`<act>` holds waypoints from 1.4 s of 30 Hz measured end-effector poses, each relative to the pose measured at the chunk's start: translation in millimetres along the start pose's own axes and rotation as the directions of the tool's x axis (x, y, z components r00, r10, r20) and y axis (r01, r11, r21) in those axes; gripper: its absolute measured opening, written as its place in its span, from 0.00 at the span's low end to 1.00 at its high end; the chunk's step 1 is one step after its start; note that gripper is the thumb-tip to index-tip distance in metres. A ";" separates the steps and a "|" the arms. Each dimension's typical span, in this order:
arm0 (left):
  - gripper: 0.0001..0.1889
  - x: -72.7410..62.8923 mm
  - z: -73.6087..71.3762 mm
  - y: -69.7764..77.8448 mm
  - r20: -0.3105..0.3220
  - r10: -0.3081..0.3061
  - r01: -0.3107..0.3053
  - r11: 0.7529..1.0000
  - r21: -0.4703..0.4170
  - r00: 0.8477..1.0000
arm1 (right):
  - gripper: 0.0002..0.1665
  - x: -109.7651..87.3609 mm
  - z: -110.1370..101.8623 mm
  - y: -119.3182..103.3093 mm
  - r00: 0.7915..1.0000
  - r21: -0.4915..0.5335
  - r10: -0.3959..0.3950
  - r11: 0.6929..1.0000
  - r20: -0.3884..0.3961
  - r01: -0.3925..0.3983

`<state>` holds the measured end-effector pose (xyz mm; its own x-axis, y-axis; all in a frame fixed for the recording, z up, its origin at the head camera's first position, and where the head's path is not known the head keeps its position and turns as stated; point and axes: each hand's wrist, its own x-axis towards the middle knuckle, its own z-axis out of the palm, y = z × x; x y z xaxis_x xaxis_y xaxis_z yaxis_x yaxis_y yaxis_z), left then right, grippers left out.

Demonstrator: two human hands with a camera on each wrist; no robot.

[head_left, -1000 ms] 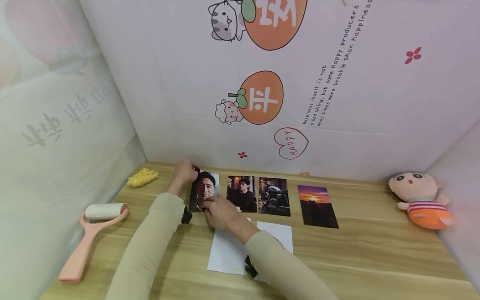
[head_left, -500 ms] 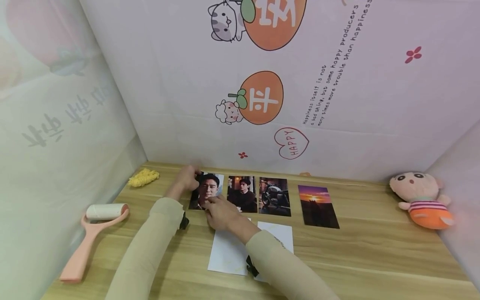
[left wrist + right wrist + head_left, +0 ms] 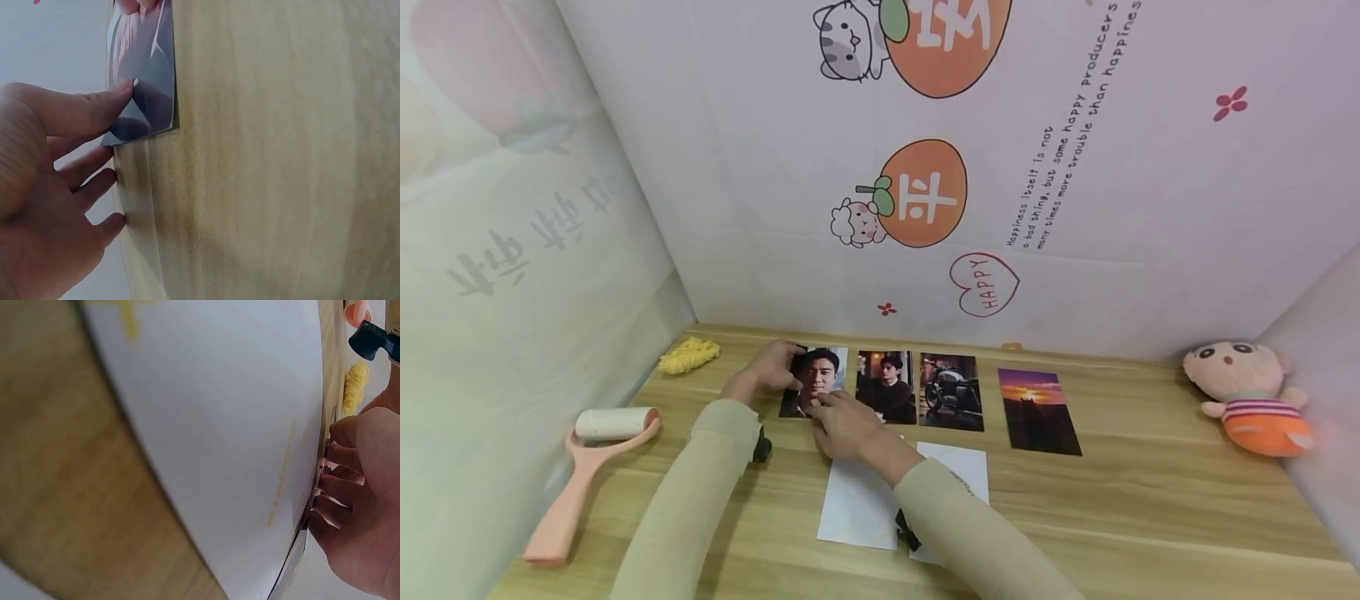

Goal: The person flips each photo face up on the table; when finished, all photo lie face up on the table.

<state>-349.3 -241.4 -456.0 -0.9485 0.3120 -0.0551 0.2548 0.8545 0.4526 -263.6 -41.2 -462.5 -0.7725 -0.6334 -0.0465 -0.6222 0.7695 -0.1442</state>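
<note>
Pinching the portrait photo (image 3: 817,375) near its far left corner, the left hand (image 3: 770,368) is narrow. The right hand (image 3: 848,427), loosely curved, touches the near edge.

Booth (image 3: 535,350) — cartoon-printed wall (image 3: 760,208), wood-grain tabletop (image 3: 1135,517)

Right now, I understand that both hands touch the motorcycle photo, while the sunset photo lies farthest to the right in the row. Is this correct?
You have the wrong photo: the left hand and the right hand touch the portrait photo at the row's left end, as the head view shows. The sunset photo does lie farthest to the right.
</note>
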 end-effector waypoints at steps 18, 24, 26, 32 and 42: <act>0.34 5.4 0.6 11.4 -0.035 -0.001 0.002 1.000 0.017 0.999 | 0.31 -6.3 -10.2 2.1 0.998 0.057 -0.044 0.998 0.039 0.042; 0.34 6.5 -2.0 21.7 -0.052 -0.016 0.016 1.000 -0.012 0.999 | 0.28 -23.9 -25.6 7.7 0.996 0.059 -0.089 0.994 0.000 0.089; 0.34 5.0 -2.0 27.1 -0.061 -0.020 0.018 1.000 -0.024 0.998 | 0.28 -34.5 -28.0 12.1 0.995 0.051 -0.104 0.993 0.003 0.104; 0.31 0.3 7.0 59.8 -0.089 0.107 -0.107 0.994 0.008 0.990 | 0.27 -77.1 -24.0 33.1 0.984 -0.004 -0.178 0.984 0.003 0.178; 0.24 -28.1 25.9 139.1 0.098 0.331 -0.332 0.943 -0.013 0.938 | 0.24 -166.4 -17.3 60.6 0.955 -0.068 -0.296 0.953 -0.010 0.295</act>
<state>-282.4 -120.6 -414.6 -0.7871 0.6167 0.0111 0.5527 0.6973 0.4564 -175.0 112.2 -446.5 -0.5546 -0.8321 0.0079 -0.8295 0.5521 -0.0843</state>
